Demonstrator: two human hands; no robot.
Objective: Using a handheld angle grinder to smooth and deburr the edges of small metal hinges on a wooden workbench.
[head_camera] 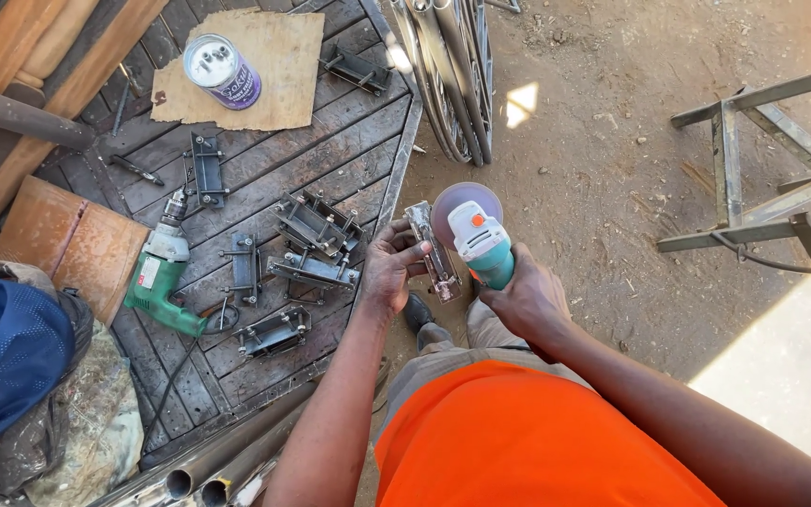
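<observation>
Far to the left, on the dark slatted wooden table (349, 131), a green electric drill (163, 272) lies on its side, with a tin can (222, 70) resting on a scrap of cardboard (274, 75) at the far end. Nearer the middle, several small steel brackets (312, 225) are scattered over the slats, some touching one another.

Just past the table's right edge, the left hand (389, 272) is closed around one more steel bracket (432, 249), fingers wrapped over its left side and the piece held roughly upright above the dirt floor (612, 141). It looks stiff and fairly heavy for its size, with rough, rusty edges (probably sharp at the corners), so the flat long sides seem the safest places to hold it, well back from the end that faces the disc.

Right beside it, the right hand (527, 300) is clenched on the body of a teal and white angle grinder (481, 246), whose round disc sits just beside the bracket's far end; I can't tell if they touch. The grinder looks solid and top-heavy, best held around the barrel.

Far right stands a welded angle-iron frame (762, 169).
</observation>
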